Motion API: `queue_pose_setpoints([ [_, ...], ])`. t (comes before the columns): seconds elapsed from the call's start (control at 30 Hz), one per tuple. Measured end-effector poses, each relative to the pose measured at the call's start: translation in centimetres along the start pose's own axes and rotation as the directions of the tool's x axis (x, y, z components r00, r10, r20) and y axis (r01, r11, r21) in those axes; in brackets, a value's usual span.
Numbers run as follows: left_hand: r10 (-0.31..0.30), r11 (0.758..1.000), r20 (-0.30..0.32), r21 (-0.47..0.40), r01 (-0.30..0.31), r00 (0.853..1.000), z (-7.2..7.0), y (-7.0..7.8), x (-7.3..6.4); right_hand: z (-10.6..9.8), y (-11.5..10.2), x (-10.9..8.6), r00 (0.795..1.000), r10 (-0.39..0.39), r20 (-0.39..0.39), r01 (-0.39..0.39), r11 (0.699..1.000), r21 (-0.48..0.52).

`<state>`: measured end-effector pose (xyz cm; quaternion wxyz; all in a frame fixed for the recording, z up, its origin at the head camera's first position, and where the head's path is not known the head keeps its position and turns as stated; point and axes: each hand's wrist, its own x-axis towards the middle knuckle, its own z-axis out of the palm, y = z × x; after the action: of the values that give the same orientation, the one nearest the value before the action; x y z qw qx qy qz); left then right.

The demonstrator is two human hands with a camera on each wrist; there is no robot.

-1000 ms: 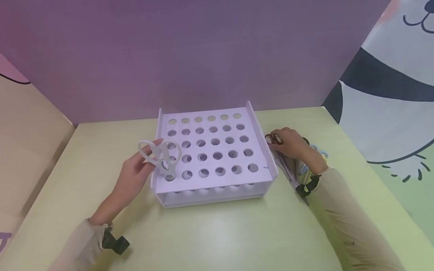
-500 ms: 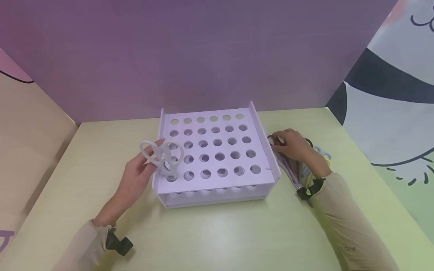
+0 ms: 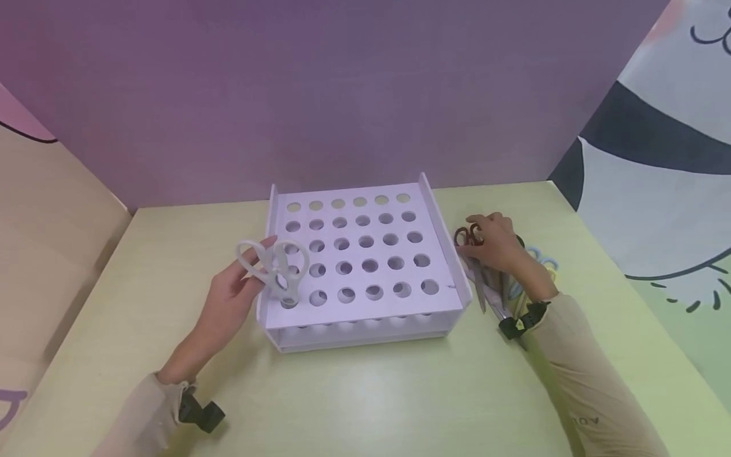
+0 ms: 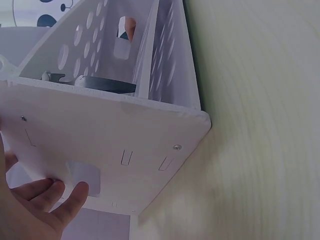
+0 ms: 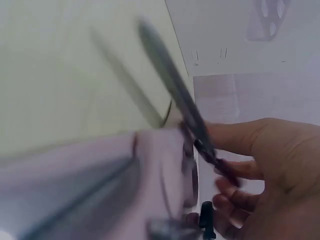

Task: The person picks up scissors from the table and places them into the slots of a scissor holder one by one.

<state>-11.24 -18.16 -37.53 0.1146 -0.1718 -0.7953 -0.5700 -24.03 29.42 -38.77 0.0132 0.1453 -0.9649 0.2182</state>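
Observation:
A white rack (image 3: 356,308) with rows of round holes stands on the table. White-handled scissors (image 3: 290,292) stand handles-up in its front left hole. My left hand (image 3: 228,293) rests on the rack's left side panel (image 4: 100,130), fingers fairly straight against the outer face near a cutout. To the right of the rack, my right hand (image 3: 498,246) pinches dark red-handled scissors (image 3: 481,289) by the handles, blades pointing down. In the right wrist view the blades (image 5: 172,80) slant over the table, somewhat blurred.
More scissors lie in a heap under and behind my right hand, with light blue handles (image 3: 549,261) and yellow handles (image 3: 552,273) showing. A purple wall (image 3: 342,95) rises behind the table, and a painted wall (image 3: 662,209) stands at the right.
My right hand has lifted the dark red-handled scissors slightly off the heap, and their blades now show separately beside the rack. The left hand has stayed on the panel.

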Motion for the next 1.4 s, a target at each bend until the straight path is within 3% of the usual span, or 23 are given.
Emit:
queue_pose_setpoints([
  [0.07,0.01,1.0,0.0,0.003,-0.01,1.0,0.0,0.2,0.2,-0.3,-0.2,-0.1,0.999,-0.004,-0.034,0.005,1.0,0.016],
  [0.27,0.012,1.0,-0.011,0.016,-0.012,1.0,0.1,0.3,0.7,-0.7,-0.8,0.3,0.978,-0.138,-0.159,0.149,0.987,0.059],
  [0.43,0.01,1.0,-0.011,0.015,-0.009,1.0,-0.1,0.6,0.7,-1.9,-2.5,-0.5,0.975,-0.109,-0.192,0.131,0.986,0.104],
  [0.5,0.019,1.0,-0.008,0.006,-0.018,1.0,-0.1,0.5,0.9,-2.7,-3.3,-1.0,0.965,-0.117,-0.236,0.148,0.982,0.12],
  [0.7,0.006,1.0,-0.029,0.013,-0.006,1.0,-0.1,0.2,0.6,-4.8,-5.5,-2.5,0.894,-0.191,-0.404,0.269,0.952,0.144],
  [0.93,-0.025,1.0,-0.05,-0.013,0.025,0.998,1.1,0.2,-0.4,-6.2,-7.4,-3.3,0.853,-0.199,-0.482,0.298,0.945,0.138],
  [1.03,-0.031,0.999,-0.052,-0.018,0.03,0.998,1.4,0.2,-0.6,-6.4,-8.0,-3.9,0.825,-0.22,-0.521,0.322,0.94,0.113],
  [1.3,-0.009,1.0,-0.06,-0.014,0.008,0.998,1.5,0.7,-0.1,-7.8,-9.6,-4.8,0.709,-0.254,-0.658,0.415,0.905,0.097],
  [1.4,0.004,1.0,-0.066,-0.016,-0.005,0.998,1.4,0.7,0.3,-8.5,-10.2,-4.9,0.671,-0.21,-0.711,0.41,0.904,0.12],
])
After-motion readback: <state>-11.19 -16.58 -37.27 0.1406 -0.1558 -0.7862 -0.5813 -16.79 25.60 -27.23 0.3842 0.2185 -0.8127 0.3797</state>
